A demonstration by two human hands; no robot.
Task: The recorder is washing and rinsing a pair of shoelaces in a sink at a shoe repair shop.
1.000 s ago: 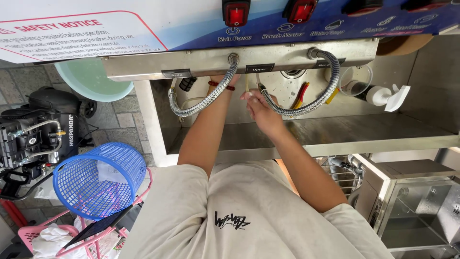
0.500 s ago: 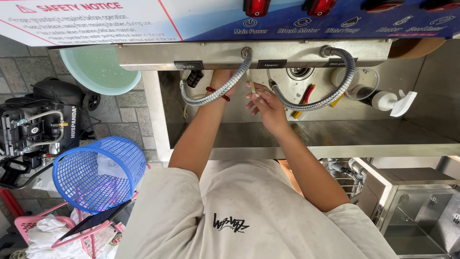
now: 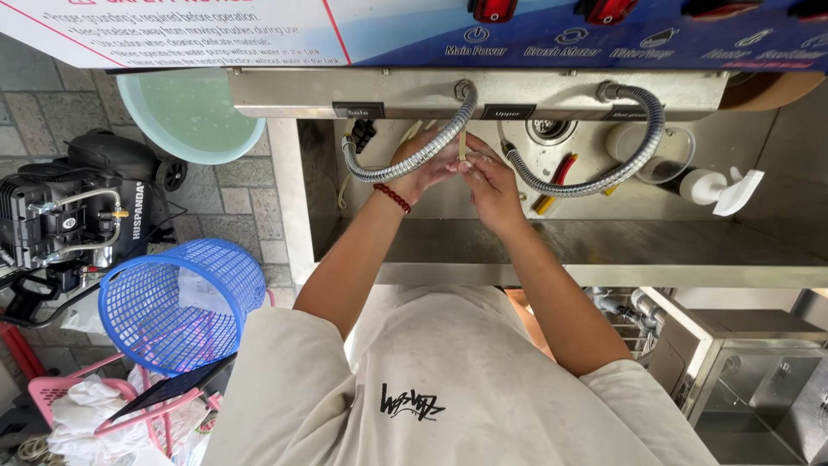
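Both hands meet over the steel sink (image 3: 604,250). Left hand (image 3: 424,166) and right hand (image 3: 488,177) are closed, fingertips pinching a thin pale stick (image 3: 462,145) held upright between them, beside the left flexible metal hose (image 3: 405,168). Stick judged light, stiff, likely wet and slippery, snappable; best pinched near its lower end

A thin pale stick (image 3: 463,144) stands upright over the steel sink (image 3: 604,250), pinched between both hands.
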